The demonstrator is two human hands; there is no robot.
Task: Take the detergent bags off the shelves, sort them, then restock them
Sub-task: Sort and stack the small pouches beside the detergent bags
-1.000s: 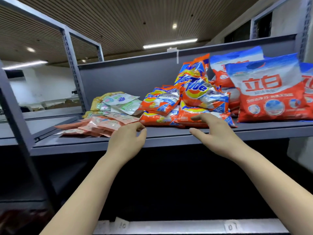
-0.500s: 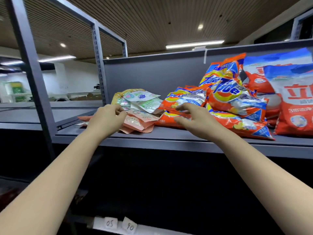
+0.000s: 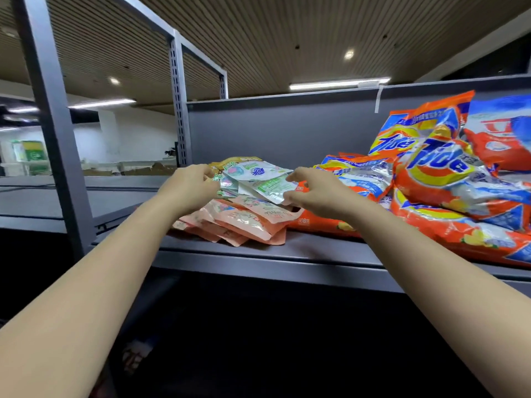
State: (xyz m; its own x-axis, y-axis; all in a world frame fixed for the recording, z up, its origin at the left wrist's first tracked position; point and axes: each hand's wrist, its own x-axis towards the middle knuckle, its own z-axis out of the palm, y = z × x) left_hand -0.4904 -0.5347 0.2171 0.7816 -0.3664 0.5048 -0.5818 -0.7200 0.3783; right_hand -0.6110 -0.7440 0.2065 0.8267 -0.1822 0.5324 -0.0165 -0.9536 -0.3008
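A grey metal shelf (image 3: pixel 301 248) spans the view at chest height, its back panel (image 3: pixel 287 130) upright behind the goods and a perforated upright post (image 3: pixel 179 110) at its left rear corner; on the right side of the shelf lies a heap of large orange Tide bags (image 3: pixel 442 168), some flat and some leaning against the panel, with red-and-blue bags (image 3: pixel 500 133) standing behind them at the right edge; left of that heap, near the shelf's front, sits a stack of flat pink pouches (image 3: pixel 244 219); on top of and just behind the pink stack rests a smaller bundle of white-and-green pouches (image 3: pixel 264 179), with a yellow-topped pouch (image 3: pixel 238 161) peeking out at the back; both forearms reach up from below to this bundle; the left hand (image 3: pixel 191 186) has its fingers curled round the bundle's left edge, gripping it; the right hand (image 3: pixel 313 193) pinches the bundle's right corner between thumb and bent fingers; the pouches are tilted slightly, their right side lower
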